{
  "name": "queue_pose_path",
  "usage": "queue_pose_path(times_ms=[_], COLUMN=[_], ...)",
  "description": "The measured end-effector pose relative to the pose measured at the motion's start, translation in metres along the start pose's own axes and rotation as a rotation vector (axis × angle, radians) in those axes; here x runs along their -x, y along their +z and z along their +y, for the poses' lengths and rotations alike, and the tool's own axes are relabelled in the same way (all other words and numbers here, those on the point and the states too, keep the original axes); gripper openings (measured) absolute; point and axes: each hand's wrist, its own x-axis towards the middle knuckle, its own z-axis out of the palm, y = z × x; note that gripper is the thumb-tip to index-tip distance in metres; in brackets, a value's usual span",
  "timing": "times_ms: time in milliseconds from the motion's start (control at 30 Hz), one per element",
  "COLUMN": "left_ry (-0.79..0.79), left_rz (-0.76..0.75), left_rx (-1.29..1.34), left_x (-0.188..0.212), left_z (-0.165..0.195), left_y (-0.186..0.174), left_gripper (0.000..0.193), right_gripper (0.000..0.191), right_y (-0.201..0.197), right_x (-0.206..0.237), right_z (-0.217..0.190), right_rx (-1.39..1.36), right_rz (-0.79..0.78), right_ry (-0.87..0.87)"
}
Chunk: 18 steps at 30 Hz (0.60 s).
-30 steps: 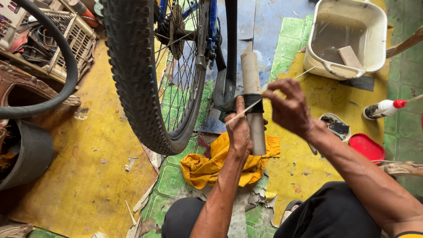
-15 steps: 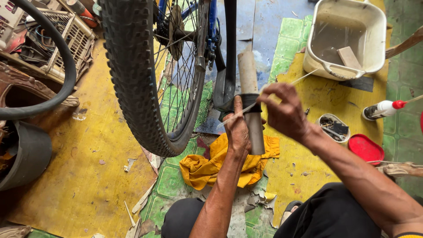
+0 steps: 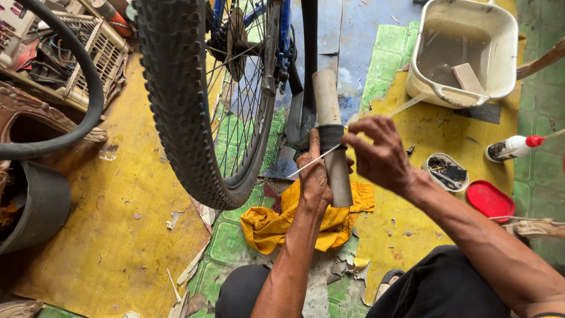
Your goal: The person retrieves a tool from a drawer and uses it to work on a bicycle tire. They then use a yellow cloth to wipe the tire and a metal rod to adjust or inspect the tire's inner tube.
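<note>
Left hand (image 3: 315,176) is wrapped around the upright grey tube (image 3: 331,135), gripping where a black rubber strip (image 3: 307,70) bands it. Right hand (image 3: 379,152), just beside it, pinches a thin white strand (image 3: 312,161) crossing the tube. Yellow cloth (image 3: 276,227) lies below, bicycle wheel (image 3: 188,106) stands left.

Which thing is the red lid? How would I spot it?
Find the big white tub of water at the top right. Come down past the small round tin of metal bits. The red lid lies flat on the floor beside it: the only plain red disc there.
</note>
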Motion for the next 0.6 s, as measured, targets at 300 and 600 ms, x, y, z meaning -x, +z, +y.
queue_pose_path(times_ms=[300,600], left_ry=[-0.124,-0.222], left_rz=[-0.219,-0.359], left_rx=[0.241,0.383], left_x=[-0.001,-0.001], left_z=[0.000,0.000], left_y=[-0.006,-0.011], left_gripper=[0.051,0.051], right_gripper=[0.021,0.019], right_y=[-0.003,-0.005], right_x=[-0.002,0.001], right_z=[-0.001,-0.001], right_rx=[-0.026,-0.105], right_rz=[0.039,0.090], right_ry=[0.117,0.147])
